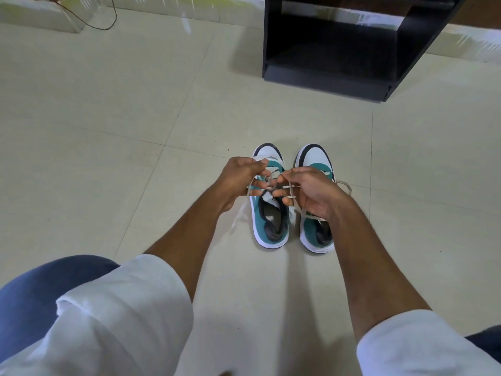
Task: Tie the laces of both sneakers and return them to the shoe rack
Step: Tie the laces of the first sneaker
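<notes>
Two white, teal and black sneakers stand side by side on the tiled floor, toes pointing away from me. Over the left sneaker (268,221) my left hand (238,177) pinches one end of its beige lace (294,206). My right hand (311,191) grips the other end, with lace wound across its fingers. My fingertips nearly meet above the tongue. The right sneaker (315,158) is partly hidden under my right hand; a loose lace loop (345,185) lies beside it. The black shoe rack (339,47) stands beyond the sneakers, its lower shelf bare.
Cream floor tiles (122,118) spread all around the sneakers. A thin cable (108,20) trails on the floor at the far left by a pale ledge (40,17). My knees and white sleeves fill the bottom of the view.
</notes>
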